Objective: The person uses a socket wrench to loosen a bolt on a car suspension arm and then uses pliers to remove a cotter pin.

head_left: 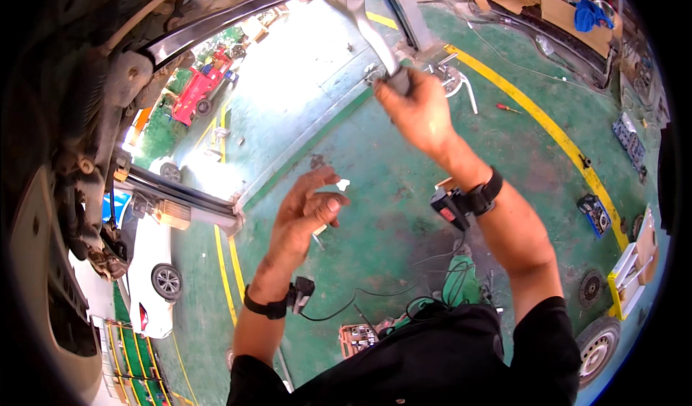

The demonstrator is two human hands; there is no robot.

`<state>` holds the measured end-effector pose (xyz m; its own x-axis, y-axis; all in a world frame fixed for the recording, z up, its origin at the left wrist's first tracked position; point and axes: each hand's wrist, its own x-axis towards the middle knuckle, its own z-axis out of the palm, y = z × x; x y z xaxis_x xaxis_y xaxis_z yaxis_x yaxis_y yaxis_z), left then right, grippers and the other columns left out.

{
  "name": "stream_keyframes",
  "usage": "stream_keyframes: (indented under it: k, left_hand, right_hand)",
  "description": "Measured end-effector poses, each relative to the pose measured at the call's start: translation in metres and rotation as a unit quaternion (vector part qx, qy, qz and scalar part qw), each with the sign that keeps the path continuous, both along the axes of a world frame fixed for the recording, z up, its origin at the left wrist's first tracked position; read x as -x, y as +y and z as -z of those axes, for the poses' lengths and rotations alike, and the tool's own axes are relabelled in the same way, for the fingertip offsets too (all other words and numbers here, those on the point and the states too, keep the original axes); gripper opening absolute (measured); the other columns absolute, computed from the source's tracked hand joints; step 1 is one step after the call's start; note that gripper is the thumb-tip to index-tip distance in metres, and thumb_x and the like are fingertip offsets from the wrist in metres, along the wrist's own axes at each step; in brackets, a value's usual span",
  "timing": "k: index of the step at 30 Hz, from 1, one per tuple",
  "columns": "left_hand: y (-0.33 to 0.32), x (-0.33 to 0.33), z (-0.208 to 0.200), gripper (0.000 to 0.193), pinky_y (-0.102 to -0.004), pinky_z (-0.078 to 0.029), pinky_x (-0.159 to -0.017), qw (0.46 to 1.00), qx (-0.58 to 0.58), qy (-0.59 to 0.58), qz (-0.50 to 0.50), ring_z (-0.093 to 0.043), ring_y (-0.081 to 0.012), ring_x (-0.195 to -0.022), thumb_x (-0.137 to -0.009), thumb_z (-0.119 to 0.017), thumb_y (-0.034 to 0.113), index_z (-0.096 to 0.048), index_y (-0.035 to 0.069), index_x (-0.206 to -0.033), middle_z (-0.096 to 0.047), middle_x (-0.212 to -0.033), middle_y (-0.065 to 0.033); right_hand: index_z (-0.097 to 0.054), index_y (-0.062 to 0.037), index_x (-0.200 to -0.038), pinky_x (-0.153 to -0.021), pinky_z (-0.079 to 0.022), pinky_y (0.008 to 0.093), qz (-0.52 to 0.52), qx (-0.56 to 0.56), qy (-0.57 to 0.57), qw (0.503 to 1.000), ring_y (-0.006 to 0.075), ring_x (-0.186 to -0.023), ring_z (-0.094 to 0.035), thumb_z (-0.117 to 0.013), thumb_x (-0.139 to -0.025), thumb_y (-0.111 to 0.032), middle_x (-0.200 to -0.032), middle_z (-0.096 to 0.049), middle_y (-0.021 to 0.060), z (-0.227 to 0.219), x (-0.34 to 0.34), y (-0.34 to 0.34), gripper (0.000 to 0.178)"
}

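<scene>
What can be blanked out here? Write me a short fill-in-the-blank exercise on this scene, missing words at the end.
1. The ratchet wrench is gripped by the person's ____ hand.
2. The wrist straps are ____ in colour.
3. The painted lines on the green floor are ____.
4. The car at the lower left is ____.

Missing words: right; black; yellow; white.

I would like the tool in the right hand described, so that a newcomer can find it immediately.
Find the grey post at the top of the picture, standing on the green floor. Just below it in the picture, the right hand grips the ratchet wrench. Unlike the straight-edged post, this tool is shiny silver, with a dark grip and a rounded head.
</scene>
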<state>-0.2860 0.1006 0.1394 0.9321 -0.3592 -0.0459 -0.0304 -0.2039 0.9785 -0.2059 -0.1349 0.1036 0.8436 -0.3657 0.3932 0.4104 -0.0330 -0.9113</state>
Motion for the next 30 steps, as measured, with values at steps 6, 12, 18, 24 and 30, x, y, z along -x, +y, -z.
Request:
stream_keyframes:
  k: [6,12,18,24,30]
  left_hand:
    - [0.002,-0.041,0.040,0.063,-0.0322,-0.047,-0.073,0.998,0.020,0.056,-0.020,-0.060,-0.0258,-0.102,-0.084,-0.072,0.029,-0.047,0.001,-0.135,-0.052,-0.126,-0.0137]
    - [0.018,-0.077,0.086,0.054,-0.0312,-0.048,-0.073,0.987,0.090,0.127,-0.049,-0.059,-0.0235,-0.106,-0.088,-0.068,0.017,-0.046,0.001,-0.135,-0.050,-0.129,-0.0116]
    - [0.036,-0.113,0.101,0.051,-0.0314,-0.049,-0.074,0.983,0.096,0.150,-0.045,-0.059,-0.0253,-0.106,-0.087,-0.069,0.019,-0.050,0.002,-0.132,-0.054,-0.126,-0.0103]
    - [0.047,-0.171,0.113,0.048,-0.0319,-0.048,-0.075,0.984,0.058,0.170,0.020,-0.059,-0.0241,-0.104,-0.088,-0.068,0.018,-0.052,0.002,-0.130,-0.055,-0.124,-0.0097]
    - [0.048,-0.225,0.114,0.047,-0.0315,-0.047,-0.075,0.971,0.040,0.197,0.125,-0.057,-0.0221,-0.107,-0.091,-0.064,0.014,-0.048,0.003,-0.133,-0.051,-0.125,-0.0080]
  right_hand:
    - [-0.061,0.0011,-0.081,-0.049,-0.042,0.0249,0.035,0.049,-0.079,0.995,0.0056,-0.054,-0.049,-0.070,-0.086,-0.025,-0.061,-0.056,-0.0011,-0.013,-0.092,-0.021,0.028]
    - [-0.061,0.0008,-0.082,-0.052,-0.042,0.0242,0.032,0.094,-0.097,0.990,0.0046,-0.057,-0.049,-0.070,-0.085,-0.024,-0.063,-0.056,-0.0016,-0.016,-0.159,-0.023,0.026]
    - [-0.065,0.0039,-0.082,-0.060,-0.051,0.0341,0.078,0.146,-0.126,0.978,0.0195,-0.058,-0.062,-0.070,-0.079,-0.024,-0.064,-0.063,0.0155,-0.018,-0.193,-0.050,0.029]
    - [-0.063,0.0022,-0.099,-0.068,-0.047,0.0263,0.184,0.365,-0.194,0.892,0.0074,-0.070,-0.049,-0.066,-0.086,-0.011,-0.072,-0.056,0.0013,-0.043,-0.201,-0.106,0.019]
    - [-0.065,0.0016,-0.091,-0.067,-0.052,0.0358,0.214,0.361,-0.027,0.907,0.0292,-0.066,-0.066,-0.067,-0.077,-0.015,-0.071,-0.064,0.0187,-0.069,-0.153,-0.084,0.022]
